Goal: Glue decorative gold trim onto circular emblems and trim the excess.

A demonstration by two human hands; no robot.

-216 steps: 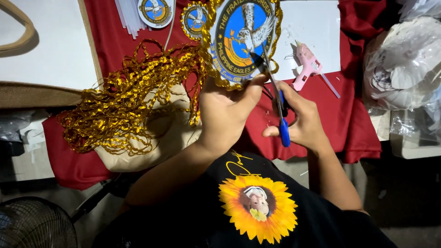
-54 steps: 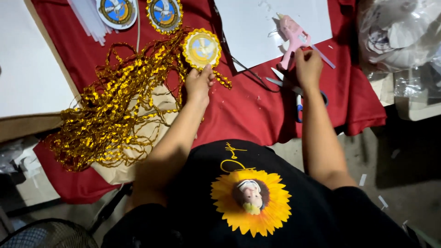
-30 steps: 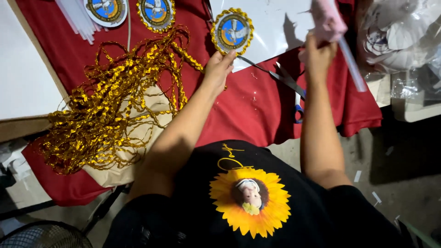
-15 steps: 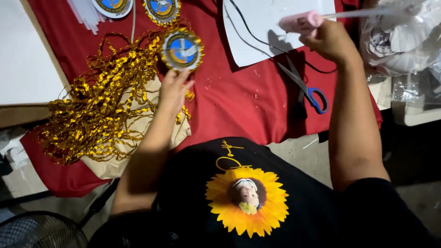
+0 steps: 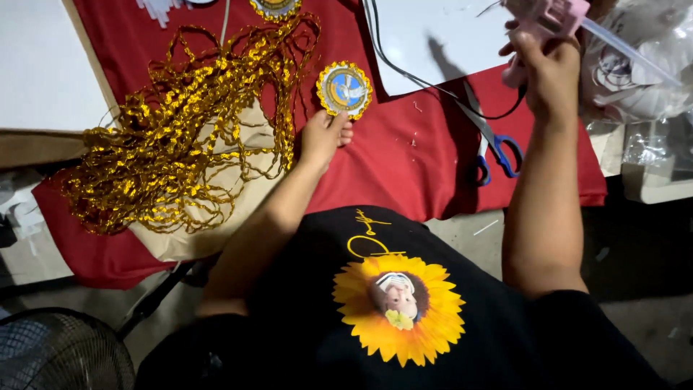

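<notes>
My left hand holds the lower edge of a round badge, blue and white in the middle with a gold trim border, over the red cloth. My right hand is raised at the upper right and grips a pink glue gun with a clear glue stick sticking out of its back. Its black cord loops across a white sheet. Blue-handled scissors lie on the cloth between my two arms.
A big tangle of gold trim covers the left of the cloth. Another trimmed badge lies at the top edge. Crumpled plastic bags sit at the right. A fan grille stands at the lower left.
The scissors were put down on the cloth and my right hand picked up the glue gun and lifted it. My left hand carried the badge around over the cloth.
</notes>
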